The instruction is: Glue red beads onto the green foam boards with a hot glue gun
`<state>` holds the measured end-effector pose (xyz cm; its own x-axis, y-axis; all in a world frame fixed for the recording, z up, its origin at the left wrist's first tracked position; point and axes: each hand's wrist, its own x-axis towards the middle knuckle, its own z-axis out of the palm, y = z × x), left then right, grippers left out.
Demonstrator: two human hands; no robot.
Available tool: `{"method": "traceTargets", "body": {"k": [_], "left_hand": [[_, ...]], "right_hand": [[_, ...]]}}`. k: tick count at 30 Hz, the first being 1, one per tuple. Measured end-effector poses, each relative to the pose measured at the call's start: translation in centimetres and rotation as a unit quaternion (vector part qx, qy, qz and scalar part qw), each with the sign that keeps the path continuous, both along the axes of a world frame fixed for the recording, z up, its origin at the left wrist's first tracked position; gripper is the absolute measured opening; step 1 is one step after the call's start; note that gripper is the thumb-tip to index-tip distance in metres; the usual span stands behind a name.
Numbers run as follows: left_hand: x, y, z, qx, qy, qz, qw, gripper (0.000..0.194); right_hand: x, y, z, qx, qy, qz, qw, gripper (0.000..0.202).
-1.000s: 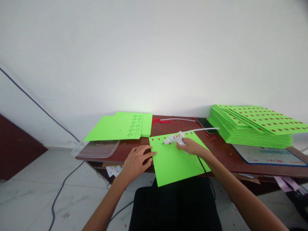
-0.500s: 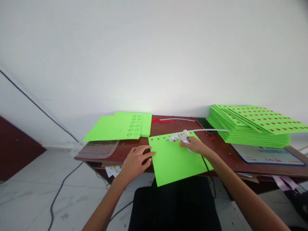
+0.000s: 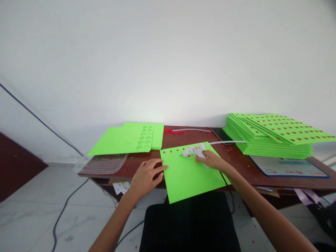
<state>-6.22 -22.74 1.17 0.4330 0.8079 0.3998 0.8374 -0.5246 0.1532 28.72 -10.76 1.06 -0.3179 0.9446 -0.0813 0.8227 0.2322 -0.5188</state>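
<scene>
We've got our right hand (image 3: 210, 160) wrapped around a white glue gun (image 3: 193, 150), fingers clamped on the handle, with the green sheet (image 3: 187, 180) lying right below them. Our left hand (image 3: 147, 175) has its fingers spread apart at the sheet's left edge, gripping nothing. Beyond those fingertips there's a pile of red bits (image 3: 170, 132), with more green sheets (image 3: 120, 140) to their left and a clear plastic lid (image 3: 107, 165) poking out underneath. Past the right fingers we see a dark phone (image 3: 220, 133), then a tall stack of red-dotted sheets (image 3: 267, 147). The gun blocks some red dots (image 3: 170, 151) in the top row, and its black cord (image 3: 226, 182) crosses the sheet's right side. Compared to a second ago, the nozzle's further right along that row; our left hand's basically parked. The gun's label and the lettering on the white board (image 3: 270, 167), right of our fingers, are too small to read.
</scene>
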Motion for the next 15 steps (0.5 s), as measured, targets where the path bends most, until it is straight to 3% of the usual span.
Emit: {"method": "traceTargets", "body": {"k": [15], "left_hand": [[0.07, -0.02, 0.12, -0.003, 0.005, 0.001, 1.000, 0.036]], "right_hand": [[-0.28, -0.17, 0.04, 0.020, -0.011, 0.013, 1.000, 0.037]]}}
